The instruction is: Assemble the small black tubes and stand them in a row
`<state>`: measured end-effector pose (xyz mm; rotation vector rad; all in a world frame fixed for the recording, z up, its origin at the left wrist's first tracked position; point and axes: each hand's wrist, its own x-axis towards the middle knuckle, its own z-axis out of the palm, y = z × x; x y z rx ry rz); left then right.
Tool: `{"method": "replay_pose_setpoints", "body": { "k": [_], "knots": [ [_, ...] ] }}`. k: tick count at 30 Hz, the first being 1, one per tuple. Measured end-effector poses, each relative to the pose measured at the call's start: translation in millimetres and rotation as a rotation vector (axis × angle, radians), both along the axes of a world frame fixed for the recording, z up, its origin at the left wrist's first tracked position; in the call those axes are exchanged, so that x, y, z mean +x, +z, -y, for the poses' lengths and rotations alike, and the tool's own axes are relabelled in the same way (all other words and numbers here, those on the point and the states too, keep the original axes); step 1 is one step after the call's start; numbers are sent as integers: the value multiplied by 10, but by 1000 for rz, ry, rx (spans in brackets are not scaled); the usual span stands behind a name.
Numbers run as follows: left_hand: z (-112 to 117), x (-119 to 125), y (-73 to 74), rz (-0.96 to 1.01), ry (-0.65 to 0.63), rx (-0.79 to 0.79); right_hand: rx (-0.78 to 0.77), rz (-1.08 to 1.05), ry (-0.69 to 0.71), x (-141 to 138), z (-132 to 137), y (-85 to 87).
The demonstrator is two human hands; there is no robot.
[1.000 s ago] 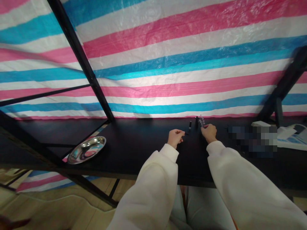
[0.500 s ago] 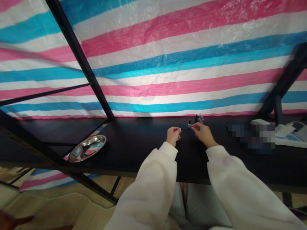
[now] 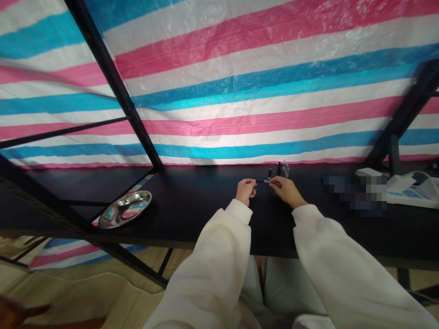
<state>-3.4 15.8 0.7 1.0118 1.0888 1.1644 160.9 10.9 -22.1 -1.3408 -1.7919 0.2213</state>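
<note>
My left hand [image 3: 245,190] is closed in a pinch around a thin black rod [image 3: 259,181], which points right. My right hand [image 3: 285,189] pinches a small light-grey piece [image 3: 266,182] whose free end meets the rod's tip. The two parts look lined up and touching, but they are too small to tell whether one sits inside the other. Just behind the fingers, a short black piece [image 3: 270,173] stands on the black table [image 3: 199,205]. Beside it are a taller black piece [image 3: 279,168] and a cluster of clear or greyish bits [image 3: 286,168].
An oval shiny metal dish [image 3: 126,209] lies on the left, by a black frame post [image 3: 118,87]. To the right are a blurred-out dark item [image 3: 356,194] and a white object [image 3: 411,192] with a cable. A striped sheet [image 3: 240,91] hangs behind the table.
Both hands have come together: the grey piece in my right hand has moved left and now meets the black rod, where a gap was before. The view has shifted slightly.
</note>
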Motion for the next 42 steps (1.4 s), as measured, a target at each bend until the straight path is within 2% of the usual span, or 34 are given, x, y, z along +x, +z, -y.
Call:
{"method": "replay_pose_setpoints", "body": {
  "k": [4,11,20,34,42],
  "knots": [
    [-2,6,5,42,11,-2,-7,-8,37,-2,8,6],
    [8,-5,17,36,-20,34,15,5,0,1,16,21],
    [40,2,20,3,-132,71,29,-14,41,-37,28,15],
    [28,7,1,29,-135,116,-17,-72,86,-77,76,59],
    [27,12,6,32,-108,84,-5,-70,69,-88,82,75]
  ]
}}
